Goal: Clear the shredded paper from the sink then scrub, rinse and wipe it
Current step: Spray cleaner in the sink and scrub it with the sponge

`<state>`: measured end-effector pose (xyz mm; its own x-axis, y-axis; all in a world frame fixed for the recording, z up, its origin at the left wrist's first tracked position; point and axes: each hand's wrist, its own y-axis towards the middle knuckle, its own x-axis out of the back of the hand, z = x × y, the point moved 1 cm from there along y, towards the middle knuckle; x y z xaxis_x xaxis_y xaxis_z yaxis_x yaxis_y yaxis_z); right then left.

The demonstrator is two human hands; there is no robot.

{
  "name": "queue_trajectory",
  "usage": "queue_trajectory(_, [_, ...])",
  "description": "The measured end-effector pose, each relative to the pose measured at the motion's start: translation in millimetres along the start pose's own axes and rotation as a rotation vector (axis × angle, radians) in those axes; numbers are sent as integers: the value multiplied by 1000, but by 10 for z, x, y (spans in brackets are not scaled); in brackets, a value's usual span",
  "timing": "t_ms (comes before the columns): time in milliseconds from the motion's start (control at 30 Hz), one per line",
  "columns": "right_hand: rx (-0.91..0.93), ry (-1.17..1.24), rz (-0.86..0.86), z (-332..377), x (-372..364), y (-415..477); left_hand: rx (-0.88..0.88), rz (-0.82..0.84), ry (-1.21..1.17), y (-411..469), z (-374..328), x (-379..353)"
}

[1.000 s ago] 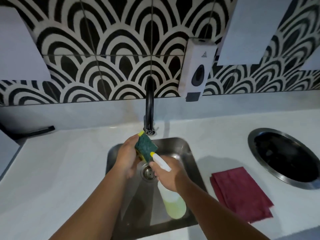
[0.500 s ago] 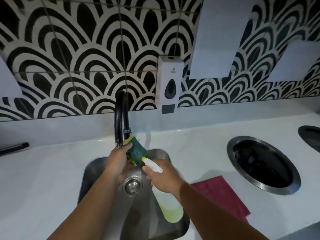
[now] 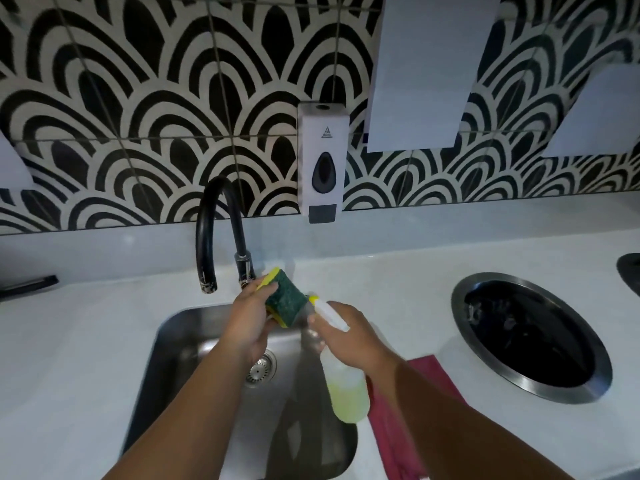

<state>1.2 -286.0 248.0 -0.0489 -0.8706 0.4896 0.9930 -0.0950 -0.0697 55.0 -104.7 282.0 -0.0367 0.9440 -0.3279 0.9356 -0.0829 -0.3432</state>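
Black-and-white scalloped tiles (image 3: 138,98) back a pale surface (image 3: 86,341) with a steel sink (image 3: 180,341) set into it. Over the back of the basin, the left hand (image 3: 251,317) pinches a green-and-yellow sponge (image 3: 285,299) between thumb and curled fingers, with the green scouring face turned toward the right. The right hand (image 3: 349,336) is wrapped round the neck of a spray bottle (image 3: 346,393) holding yellowish liquid. Its nozzle is almost touching the sponge, and one finger sits under the trigger.

Over the last second the hands have kept this pairing; only the view has swung, so the black faucet (image 3: 207,237) now shows its curve. That suggests the sponge is being loaded with cleaner and scrubbing has not begun.

No shredded paper shows in the visible part of the basin or around the drain (image 3: 261,367), so the clearing step looks done. A red cloth (image 3: 391,441) lies on the surface just right of the sink, probably for the final wipe. Further right is a round steel-rimmed opening (image 3: 460,317), and a white soap dispenser (image 3: 323,161) hangs on the wall.
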Motion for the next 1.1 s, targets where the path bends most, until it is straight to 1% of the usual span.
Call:
queue_trajectory(100, [80, 61, -161, -50, 176, 117, -8, -8, -1, -18, -8, -54])
queue_trajectory(200, [61, 108, -300, -44, 397, 241, -17, -31, 17, -28, -8, -68])
queue_trajectory(300, [30, 106, -378, -76, 576, 371, -21, -77, 49, -31, 11, -73])
queue_trajectory(467, [28, 70, -470, -332, 630, 462, -43, -203, 201, -24, 61, -48])
queue_trajectory(567, [-36, 108, -460, -547, 571, 513, -83, -239, 252, -20, 127, -45])
queue_trajectory(633, [-78, 73, -473, -641, 505, 503, -88, -244, 253, -43, 169, -43])
queue_trajectory(700, [-168, 103, -602, -700, 428, 378, -67, -221, 260, -53, 225, -41])
queue_trajectory(767, [-279, 258, -781, -746, 282, 162, -39, -159, 294, -42, 265, -22])
queue_trajectory(800, [-338, 350, -817, -770, 171, 53, -26, -111, 310, -44, 271, -15])
queue_trajectory(833, [-405, 442, -784, -781, 55, -27, -10, -58, 330, -25, 281, 3])
queue_trajectory(867, [-463, 540, -692, -771, -63, -89, 12, -9, 355, -3, 286, 28])
queue_trajectory(900, [-496, 646, -554, -744, -185, -132, 34, 34, 389, 22, 283, 59])
queue_trajectory(1000, [-510, 965, -8, -476, -424, -180, 93, 144, 514, 15, 272, 172])
queue_trajectory(1067, [-539, 1088, 247, -308, -537, -125, 111, 186, 599, 14, 258, 292])
queue_trajectory(1100, [-550, 1128, 320, -284, -574, -88, 120, 188, 607, 6, 243, 339])
